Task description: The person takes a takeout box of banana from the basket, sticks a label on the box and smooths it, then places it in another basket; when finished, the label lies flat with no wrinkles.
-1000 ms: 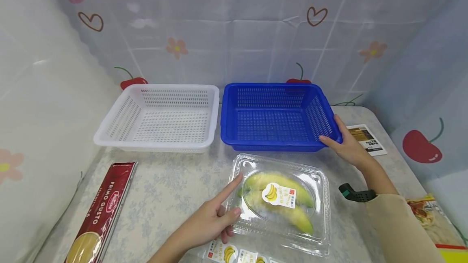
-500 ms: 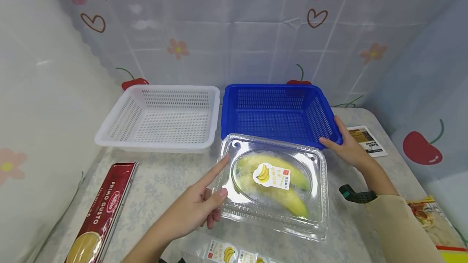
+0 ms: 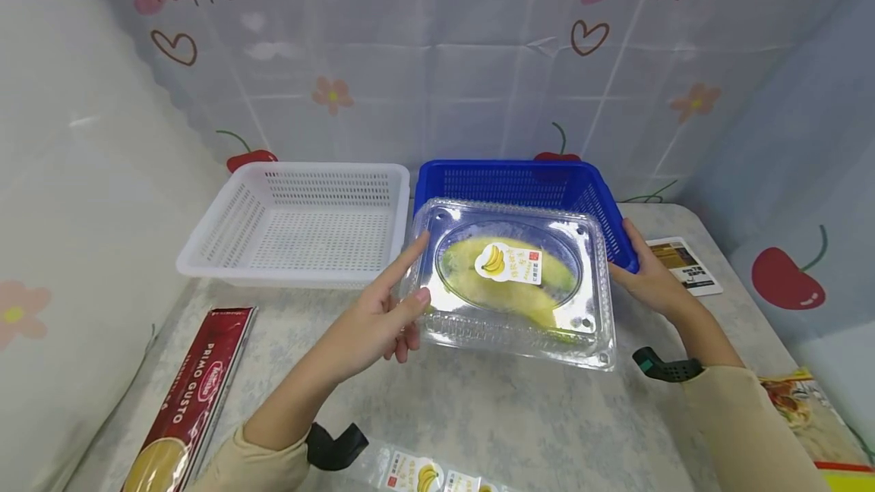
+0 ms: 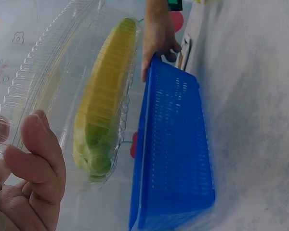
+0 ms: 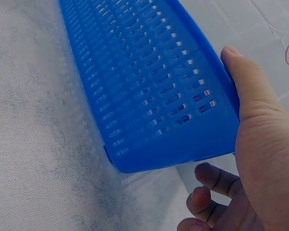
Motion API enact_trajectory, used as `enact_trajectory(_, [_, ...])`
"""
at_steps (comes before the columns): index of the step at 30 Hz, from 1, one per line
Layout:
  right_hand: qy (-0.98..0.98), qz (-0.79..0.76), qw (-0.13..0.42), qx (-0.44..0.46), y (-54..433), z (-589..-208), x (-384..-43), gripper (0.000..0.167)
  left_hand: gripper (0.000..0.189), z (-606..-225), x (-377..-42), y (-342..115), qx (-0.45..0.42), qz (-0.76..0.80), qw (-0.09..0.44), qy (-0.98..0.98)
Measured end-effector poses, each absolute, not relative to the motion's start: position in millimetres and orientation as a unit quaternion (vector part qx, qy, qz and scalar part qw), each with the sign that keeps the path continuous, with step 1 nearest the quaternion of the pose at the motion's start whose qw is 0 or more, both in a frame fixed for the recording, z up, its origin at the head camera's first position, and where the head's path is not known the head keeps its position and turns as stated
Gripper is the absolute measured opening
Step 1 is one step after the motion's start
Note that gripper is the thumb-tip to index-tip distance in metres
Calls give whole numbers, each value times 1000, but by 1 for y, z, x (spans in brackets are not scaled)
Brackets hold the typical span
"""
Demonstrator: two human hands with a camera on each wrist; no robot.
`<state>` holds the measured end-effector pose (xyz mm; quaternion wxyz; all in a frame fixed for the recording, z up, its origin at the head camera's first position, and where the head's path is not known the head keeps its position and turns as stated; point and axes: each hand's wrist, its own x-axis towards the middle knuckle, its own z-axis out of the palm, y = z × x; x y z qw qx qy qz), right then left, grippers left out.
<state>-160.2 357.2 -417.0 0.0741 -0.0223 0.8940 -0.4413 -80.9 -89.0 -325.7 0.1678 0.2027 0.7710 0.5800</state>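
My left hand (image 3: 372, 313) pinches the left edge of a clear plastic clamshell box (image 3: 595, 317), index finger straight along its side. Through the lid show yellow-green bananas (image 3: 502, 298) and a banana label (image 3: 509, 263). In the left wrist view the box is raised above the table, with one banana (image 4: 103, 91) seen side-on. It overlaps the front of the blue basket (image 3: 506, 177) in the head view, hiding much of the inside. My right hand (image 3: 652, 279) holds that basket's front right corner, thumb (image 5: 248, 79) on the rim and fingers loosely curled below.
A white basket (image 3: 307, 275) stands left of the blue one. A red spaghetti pack (image 3: 187, 401) lies front left. A strip of banana labels (image 3: 417, 471) is at the front edge. A white card (image 3: 683, 268) and a food packet (image 3: 807, 416) lie to the right.
My left hand has lifted the box of bananas off the table and carried it forward to the front of the blue basket. The right hand stays at the basket's corner.
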Motion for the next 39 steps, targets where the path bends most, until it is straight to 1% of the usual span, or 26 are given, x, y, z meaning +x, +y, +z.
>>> enact_trajectory(7, [898, -432, 79, -9, 356, -416, -162, 100, 62, -325, -111, -76, 185, 609, 144, 758])
enact_trajectory(15, [904, -419, 81, 4, 354, -414, -160, 102, 60, -325, -143, -59, 160, 623, 132, 754])
enact_trajectory(21, [905, -416, 84, 19, 352, -415, -160, 107, 58, -328, -166, -42, 129, 625, 134, 758])
enact_trajectory(31, [902, -423, 82, 19, 351, -416, -161, 107, 59, -347, -202, -19, 103, 602, 136, 780])
enact_trajectory(39, [904, -420, 79, 22, 352, -418, -162, 108, 61, -363, -219, -4, 90, 575, 154, 799])
